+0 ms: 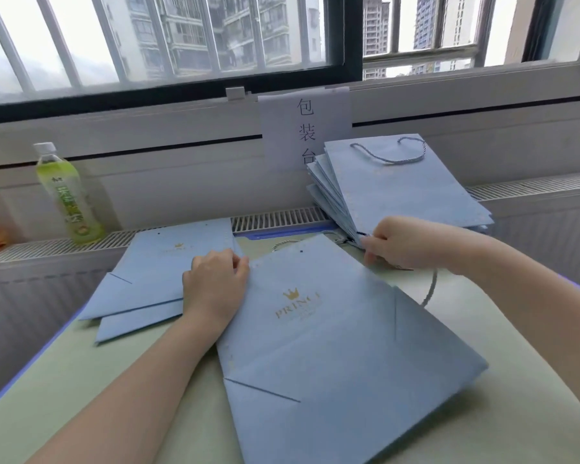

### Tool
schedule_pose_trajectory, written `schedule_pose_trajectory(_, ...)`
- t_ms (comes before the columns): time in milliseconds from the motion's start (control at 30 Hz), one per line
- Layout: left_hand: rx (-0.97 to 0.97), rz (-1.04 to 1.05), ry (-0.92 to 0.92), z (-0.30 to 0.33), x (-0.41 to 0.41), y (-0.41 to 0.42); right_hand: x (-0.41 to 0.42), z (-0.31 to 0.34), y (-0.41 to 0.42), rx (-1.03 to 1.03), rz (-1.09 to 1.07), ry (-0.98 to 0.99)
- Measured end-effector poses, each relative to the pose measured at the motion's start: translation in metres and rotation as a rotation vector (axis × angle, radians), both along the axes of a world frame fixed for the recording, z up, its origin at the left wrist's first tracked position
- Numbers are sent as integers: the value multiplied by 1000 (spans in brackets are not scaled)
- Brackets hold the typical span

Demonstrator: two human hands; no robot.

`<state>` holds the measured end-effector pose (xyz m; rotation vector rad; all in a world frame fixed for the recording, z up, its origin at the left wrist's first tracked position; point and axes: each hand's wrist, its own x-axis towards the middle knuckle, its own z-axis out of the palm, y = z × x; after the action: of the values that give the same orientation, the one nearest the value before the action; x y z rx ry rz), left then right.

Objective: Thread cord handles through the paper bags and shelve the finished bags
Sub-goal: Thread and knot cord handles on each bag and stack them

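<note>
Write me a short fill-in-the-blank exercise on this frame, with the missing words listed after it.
1. The front bag bears a gold ____ above its lettering.
2. The left hand rests on that bag's ____ edge.
3. The bottle on the sill has a ____ cap.
4. The leaning stack of bags stands behind the ____ hand.

Missing words: crown; left; white; right

A packing station in a high-rise room: a paper sign (305, 128) reading 包装台 hangs under the barred window (168, 38). Below the sign, flat blue paper bags (399, 189) lie stacked on the green counter (81, 380); apartment towers show outside.
</note>
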<state>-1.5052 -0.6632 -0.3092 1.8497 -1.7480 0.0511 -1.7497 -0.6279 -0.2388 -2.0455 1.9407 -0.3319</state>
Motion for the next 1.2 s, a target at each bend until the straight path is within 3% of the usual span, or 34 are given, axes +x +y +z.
schedule_pose_trajectory(67, 19, -34, -29, -2, -4, 0, 4, -1, -3, -223, 0, -47)
schedule_pose_trajectory(167, 5, -101, -4, -2, -10, 1, 12, 3, 1, -475, 122, -331)
schedule_pose_trajectory(300, -36, -208, -41, 1, -23, 8, 29, -4, 11, -592, 284, -600)
schedule_pose_trajectory(533, 49, -401, -4, -3, -39, 15, 53, -57, 5, -444, 397, -335)
schedule_pose_trajectory(733, 214, -641, 131, 9, -28, 15, 47, -57, 1, -415, 363, -289)
schedule_pose_trajectory(867, 441, -772, 152, 21, -24, 19, 40, -50, -4, -387, 345, -358)
schedule_pose_trajectory(1000, 481, -831, 193, 22, -27, 24, 41, -45, -4, -358, 323, -545)
schedule_pose_trajectory(1200, 332, -806, 214, 16, -36, 26, 52, -57, 6, -514, 236, -144)
